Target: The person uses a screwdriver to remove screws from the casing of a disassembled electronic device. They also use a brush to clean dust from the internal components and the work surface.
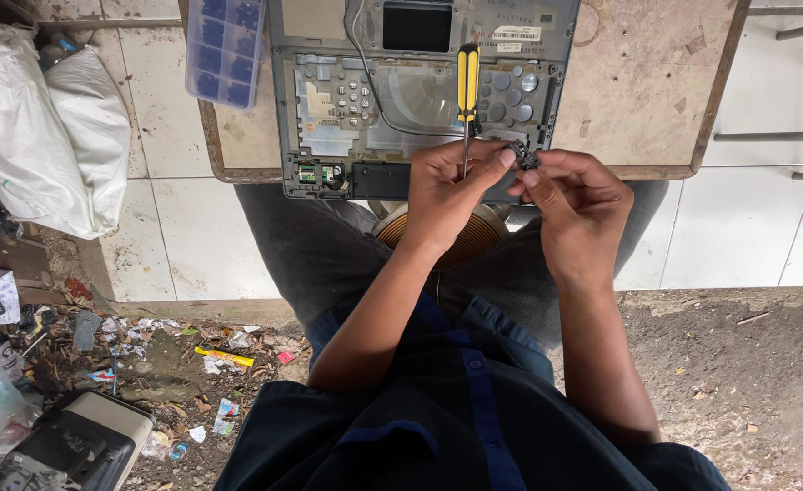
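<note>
Nearest to us, at the bottom of the frame, we are seeing our dark blue shirt [447, 418] and both forearms reaching up toward the middle. We are sitting on a round woven stool [474, 238], its rim showing between our knees.

Our left hand [447, 186] is gripping the shaft of a yellow-and-black screwdriver [467, 86], whose handle is pointing toward the top of the frame, lying over the opened laptop chassis [420, 91]. The left fingers [501, 159] are curled together around the shaft and also pinching one side of a small dark metal part [522, 155]. Our right hand [574, 205] is meeting it just right of centre, its fingers [531, 177] clamped on the other side of that same part. So the part is being held in the air between both hands, just in front of the near edge of the desk [656, 100], not resting on anything.

We are judging that we are working on this little component taken off the chassis, either loosening or seating something tiny on it; the tip of the screwdriver is hidden by our fingers, so we cannot tell whether it is engaged. The next move is calling for a steady pinch from the right hand and a careful, square turn of the driver, since the part is small and could slip out.

At the upper left, a blue compartment box [227, 45] is lying on the desk, and white plastic bags [42, 136] are resting on the floor. Litter and a grey device [74, 450] are lying at the lower left.
</note>
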